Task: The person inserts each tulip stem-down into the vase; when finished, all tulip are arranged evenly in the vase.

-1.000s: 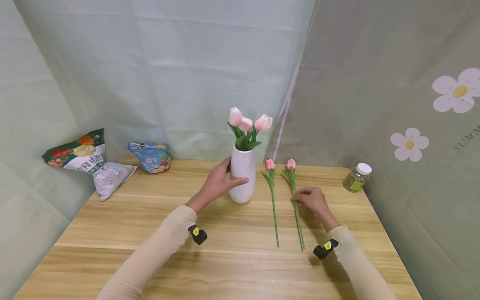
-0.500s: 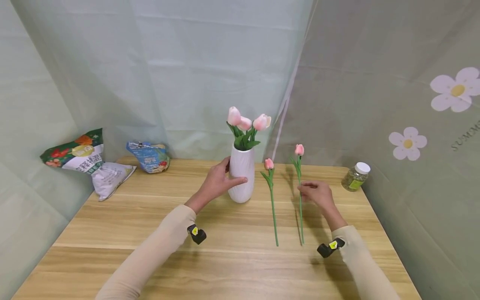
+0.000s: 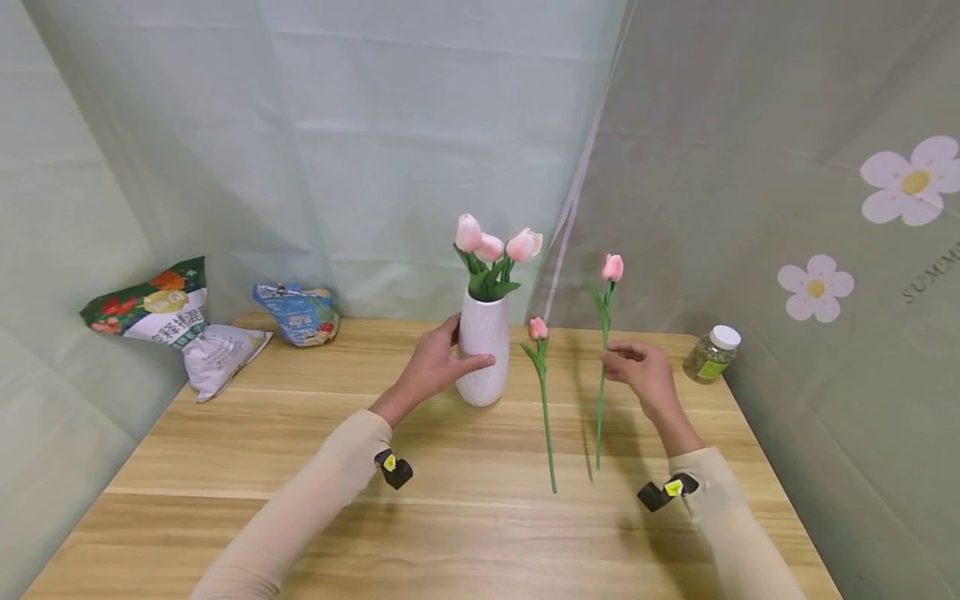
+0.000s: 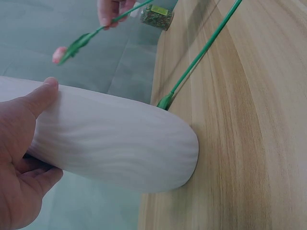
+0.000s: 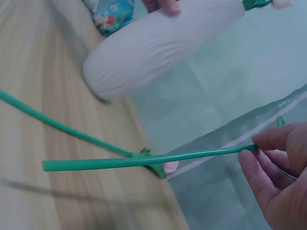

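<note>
A white vase (image 3: 483, 350) with a rippled surface stands upright on the wooden table, several pink tulips (image 3: 491, 246) in its mouth. My left hand (image 3: 435, 362) grips the vase from its left side, thumb across the front. My right hand (image 3: 641, 375) pinches the green stem of another pink tulip (image 3: 612, 267) between thumb and fingertips. That tulip is held upright, its stem end off the table, as the right wrist view shows the stem (image 5: 144, 161) in the air. One more tulip (image 3: 546, 400) lies on the table between the vase and my right hand.
A jar with a white lid (image 3: 712, 354) stands at the back right. A blue bag (image 3: 300, 315) and a green and white bag (image 3: 176, 321) sit at the back left. Curtains (image 3: 450, 125) hang behind the wooden table (image 3: 450, 533).
My right hand has lifted the pinched tulip off the table, raising it and tipping it upright, slightly rightward. The left hand and the vase hold still.
</note>
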Tool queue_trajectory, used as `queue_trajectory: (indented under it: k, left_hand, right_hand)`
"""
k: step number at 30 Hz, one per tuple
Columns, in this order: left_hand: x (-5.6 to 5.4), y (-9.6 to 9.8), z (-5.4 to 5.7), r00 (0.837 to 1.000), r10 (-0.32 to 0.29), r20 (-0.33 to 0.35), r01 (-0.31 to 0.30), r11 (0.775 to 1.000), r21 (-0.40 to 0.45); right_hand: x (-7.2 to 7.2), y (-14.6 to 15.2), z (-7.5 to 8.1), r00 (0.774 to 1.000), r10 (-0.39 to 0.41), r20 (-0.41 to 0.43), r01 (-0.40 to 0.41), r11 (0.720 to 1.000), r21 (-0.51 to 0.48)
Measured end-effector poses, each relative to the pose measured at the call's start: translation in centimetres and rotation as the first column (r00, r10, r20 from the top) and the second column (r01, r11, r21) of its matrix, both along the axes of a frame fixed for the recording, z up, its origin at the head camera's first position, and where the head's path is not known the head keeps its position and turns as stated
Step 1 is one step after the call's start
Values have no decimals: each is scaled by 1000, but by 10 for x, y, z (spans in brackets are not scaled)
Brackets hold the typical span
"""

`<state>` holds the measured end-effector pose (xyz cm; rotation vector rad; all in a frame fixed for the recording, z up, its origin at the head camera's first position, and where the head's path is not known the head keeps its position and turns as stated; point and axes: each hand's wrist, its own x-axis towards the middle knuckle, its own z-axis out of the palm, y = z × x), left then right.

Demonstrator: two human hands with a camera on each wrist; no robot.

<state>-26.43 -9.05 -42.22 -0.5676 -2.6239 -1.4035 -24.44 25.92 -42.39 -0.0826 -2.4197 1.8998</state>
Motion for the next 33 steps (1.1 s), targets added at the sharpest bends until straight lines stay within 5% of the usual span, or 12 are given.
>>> queue_trajectory:
  k: [15, 33]
  left_hand:
    - [1, 1, 2, 1000, -3, 12, 3, 1000, -7]
    - [1, 1, 2, 1000, -5, 10, 5, 1000, -4]
  right_hand:
    - [0, 3, 31, 976, -129, -174, 106, 985, -139]
    - [2, -14, 71, 927, -146, -346, 75, 975, -210]
